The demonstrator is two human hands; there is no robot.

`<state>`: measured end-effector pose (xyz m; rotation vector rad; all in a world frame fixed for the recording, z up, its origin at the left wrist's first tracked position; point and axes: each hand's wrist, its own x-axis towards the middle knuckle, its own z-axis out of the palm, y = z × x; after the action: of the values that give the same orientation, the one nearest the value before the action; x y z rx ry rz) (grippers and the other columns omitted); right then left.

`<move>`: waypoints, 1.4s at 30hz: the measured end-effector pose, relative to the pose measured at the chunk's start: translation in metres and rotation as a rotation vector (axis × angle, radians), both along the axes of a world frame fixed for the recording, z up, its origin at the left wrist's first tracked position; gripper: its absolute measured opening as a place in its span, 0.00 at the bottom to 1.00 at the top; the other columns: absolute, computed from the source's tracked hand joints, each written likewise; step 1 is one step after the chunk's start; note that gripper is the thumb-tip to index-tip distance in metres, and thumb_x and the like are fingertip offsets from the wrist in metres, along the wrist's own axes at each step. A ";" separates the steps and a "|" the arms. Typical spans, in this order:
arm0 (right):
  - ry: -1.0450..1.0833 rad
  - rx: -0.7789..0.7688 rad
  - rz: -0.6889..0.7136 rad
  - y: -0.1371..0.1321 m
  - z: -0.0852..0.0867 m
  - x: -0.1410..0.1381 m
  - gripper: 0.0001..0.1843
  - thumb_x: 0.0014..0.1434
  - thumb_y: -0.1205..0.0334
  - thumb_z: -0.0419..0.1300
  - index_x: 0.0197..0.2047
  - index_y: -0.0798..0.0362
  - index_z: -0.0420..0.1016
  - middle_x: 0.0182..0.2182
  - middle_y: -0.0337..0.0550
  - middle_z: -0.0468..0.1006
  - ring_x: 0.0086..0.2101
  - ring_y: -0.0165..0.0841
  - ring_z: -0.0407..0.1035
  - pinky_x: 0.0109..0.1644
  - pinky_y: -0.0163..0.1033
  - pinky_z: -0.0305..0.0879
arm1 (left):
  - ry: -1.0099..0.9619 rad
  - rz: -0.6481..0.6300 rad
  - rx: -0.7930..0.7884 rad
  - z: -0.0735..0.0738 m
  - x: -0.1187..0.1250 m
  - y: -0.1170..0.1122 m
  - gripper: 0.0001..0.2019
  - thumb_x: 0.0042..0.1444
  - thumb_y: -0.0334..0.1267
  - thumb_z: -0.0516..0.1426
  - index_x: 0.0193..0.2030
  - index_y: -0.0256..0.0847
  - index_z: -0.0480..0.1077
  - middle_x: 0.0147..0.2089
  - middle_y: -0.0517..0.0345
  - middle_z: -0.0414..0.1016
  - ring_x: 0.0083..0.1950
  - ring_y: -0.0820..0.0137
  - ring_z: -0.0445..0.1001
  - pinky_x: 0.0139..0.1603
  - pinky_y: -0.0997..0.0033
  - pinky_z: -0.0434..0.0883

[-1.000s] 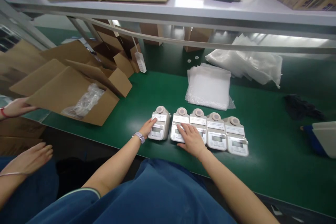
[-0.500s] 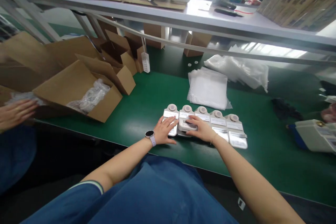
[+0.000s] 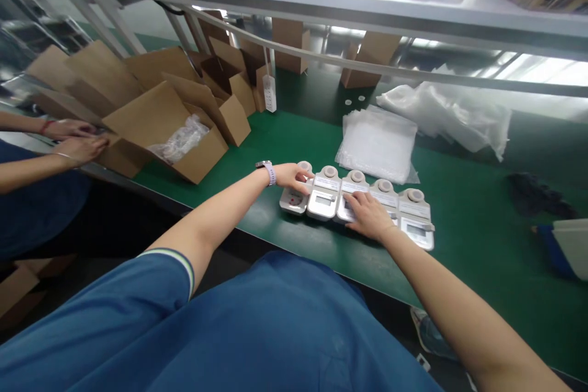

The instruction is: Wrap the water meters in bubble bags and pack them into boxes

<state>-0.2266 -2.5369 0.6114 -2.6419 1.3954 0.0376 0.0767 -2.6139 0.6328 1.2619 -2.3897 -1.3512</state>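
Several small white meter units [image 3: 324, 199] with grey round caps lie side by side in a row on the green belt [image 3: 459, 245]. My left hand [image 3: 294, 176], a watch on its wrist, curls its fingers over the top of the leftmost unit [image 3: 294, 201], which sits slightly tilted. My right hand [image 3: 370, 214] lies flat with its fingers spread across the third and fourth units of the row. The rightmost unit [image 3: 417, 220] lies untouched.
A stack of bubble-wrap bags [image 3: 379, 144] and a heap of clear plastic [image 3: 450, 111] lie behind the row. Open cardboard boxes [image 3: 169, 128] stand at the left, where another person's hands [image 3: 76, 141] rest. A metal shelf rail [image 3: 367, 15] runs overhead.
My left hand has moved from lying on the leftmost unit to gripping its top. My right hand has shifted right along the row. The other person's hands moved to the boxes.
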 end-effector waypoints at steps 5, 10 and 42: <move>-0.087 0.156 0.052 -0.033 0.022 -0.009 0.28 0.46 0.54 0.65 0.50 0.54 0.70 0.44 0.49 0.72 0.44 0.43 0.67 0.49 0.45 0.65 | -0.130 -0.050 -0.293 -0.003 -0.036 0.032 0.47 0.35 0.48 0.68 0.63 0.35 0.59 0.62 0.40 0.62 0.60 0.50 0.61 0.59 0.56 0.59; -0.135 0.196 0.077 -0.037 0.032 -0.026 0.30 0.47 0.51 0.64 0.53 0.54 0.67 0.47 0.46 0.73 0.45 0.40 0.68 0.50 0.43 0.65 | -0.194 -0.055 -0.598 -0.016 -0.130 0.058 0.50 0.38 0.49 0.66 0.66 0.34 0.50 0.63 0.37 0.59 0.62 0.50 0.59 0.60 0.55 0.56; -0.269 0.326 -0.159 -0.002 0.037 -0.210 0.26 0.39 0.50 0.68 0.42 0.52 0.77 0.38 0.42 0.77 0.39 0.41 0.70 0.45 0.42 0.64 | -0.210 -0.139 -0.272 0.017 -0.235 0.031 0.25 0.53 0.52 0.56 0.54 0.42 0.70 0.47 0.52 0.76 0.46 0.61 0.73 0.47 0.69 0.67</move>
<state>-0.4367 -2.5393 0.6487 -2.1765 1.3705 -0.0966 -0.1585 -2.5834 0.6496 1.2356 -2.7338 -0.9185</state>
